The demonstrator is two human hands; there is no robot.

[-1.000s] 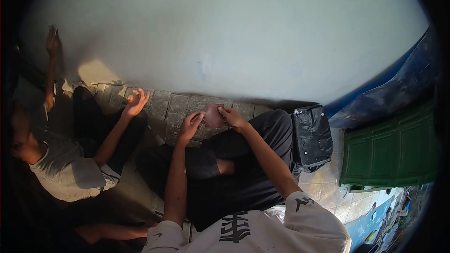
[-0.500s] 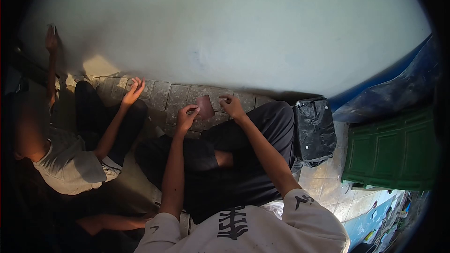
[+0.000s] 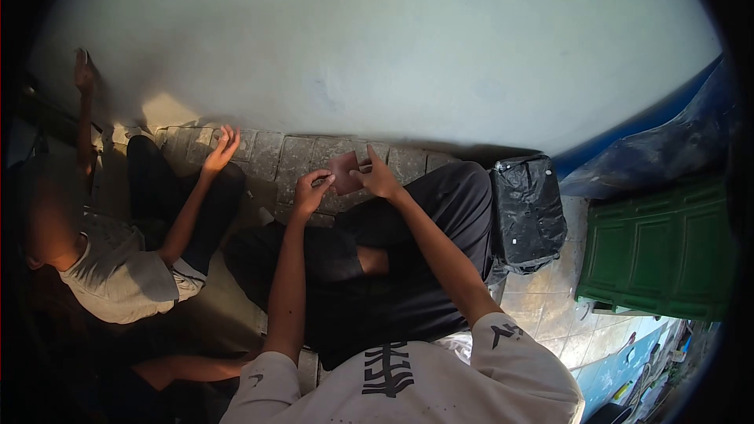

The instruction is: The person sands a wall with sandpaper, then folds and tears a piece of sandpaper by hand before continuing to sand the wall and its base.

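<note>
A small reddish-brown sheet [image 3: 343,172] is held up between my two hands, above the paving and my crossed legs. My left hand [image 3: 312,191] pinches its left edge between thumb and fingers. On the other side, my right hand [image 3: 377,176] grips the right edge, with the thumb in front and some fingers hidden behind the sheet; one finger points up. The pale wall [image 3: 377,55] rises just beyond.
At the left a person [image 3: 118,267] sits by the wall, one hand raised against it. Another arm [image 3: 196,369] shows at lower left. A black wrapped bundle [image 3: 528,216] stands beside my right knee. Farther right are a green panel [image 3: 656,255] and a blue sheet [image 3: 652,141].
My right hand has moved left and taken hold of the sheet's right edge. The seated person's raised hand has shifted slightly down the wall.
</note>
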